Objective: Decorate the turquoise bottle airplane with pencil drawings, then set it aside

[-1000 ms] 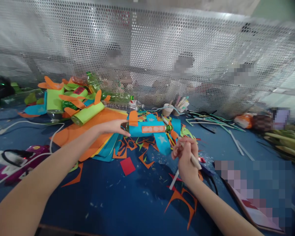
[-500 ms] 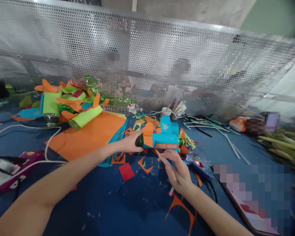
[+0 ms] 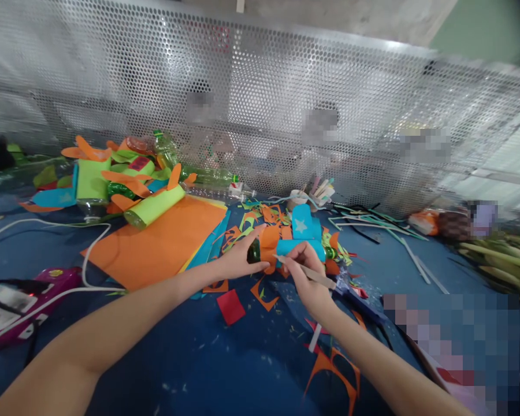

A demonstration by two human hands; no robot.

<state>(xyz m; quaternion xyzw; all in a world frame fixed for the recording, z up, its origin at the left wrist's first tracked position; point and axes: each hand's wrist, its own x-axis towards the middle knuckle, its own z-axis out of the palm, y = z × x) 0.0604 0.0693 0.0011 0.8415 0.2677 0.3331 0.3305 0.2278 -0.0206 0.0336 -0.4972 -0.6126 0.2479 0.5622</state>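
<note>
My left hand point(image 3: 240, 259) grips the dark green base end of a bottle point(image 3: 309, 248) lying on its side, wrapped in blue paper with orange paper pieces on it. A blue flap with a white star point(image 3: 301, 222) stands up behind the bottle, and its green neck points right. Between the fingers of my right hand point(image 3: 305, 277) is a thin pale stick point(image 3: 318, 276), its tip at the orange paper near the bottle's left part. My fingers hide part of the blue wrap.
Orange sheets point(image 3: 156, 248) and paper-wrapped bottles point(image 3: 156, 207) lie left. Scraps surround the held bottle, with a red square point(image 3: 231, 307) in front. A glue gun point(image 3: 359, 300) is at right, a purple device point(image 3: 34, 300) far left. A perforated metal screen point(image 3: 260, 115) stands behind.
The bottle has rolled, so the orange-and-pink strip on its side no longer shows. My right hand has turned, with the stick now lying flatter and its tip at the orange paper.
</note>
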